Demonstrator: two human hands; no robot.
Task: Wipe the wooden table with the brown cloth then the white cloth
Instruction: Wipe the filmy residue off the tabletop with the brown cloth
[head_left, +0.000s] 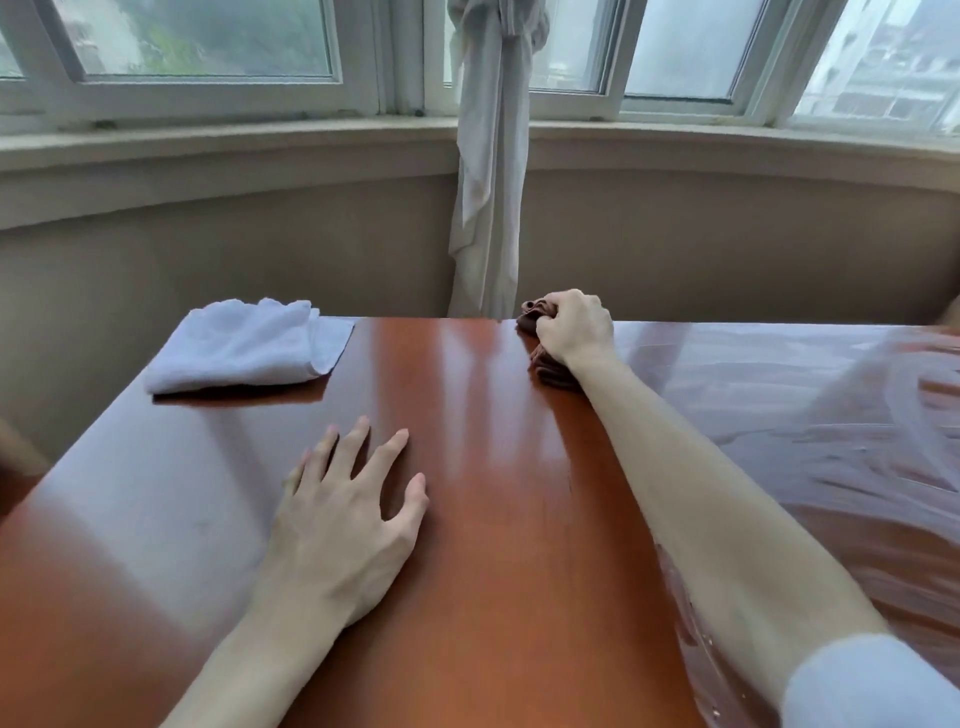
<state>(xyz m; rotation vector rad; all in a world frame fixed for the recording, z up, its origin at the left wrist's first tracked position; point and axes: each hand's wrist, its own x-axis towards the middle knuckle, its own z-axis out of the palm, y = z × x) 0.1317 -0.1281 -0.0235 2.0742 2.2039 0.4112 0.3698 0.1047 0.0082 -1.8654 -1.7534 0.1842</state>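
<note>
Wooden table (493, 519) beneath flat, spread left hand (343, 519); outstretched right hand (574, 327) clenched around brown cloth (540, 338).

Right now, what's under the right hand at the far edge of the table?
The bunched brown cloth, gripped by the right hand and pressed on the wooden table. Only its edges show; the part under the palm is covered.

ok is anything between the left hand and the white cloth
Nothing visible. The left hand lies flat on the table, and only bare tabletop separates it from the white cloth at the far left corner. The right hand grips the brown cloth off to the right.
</note>
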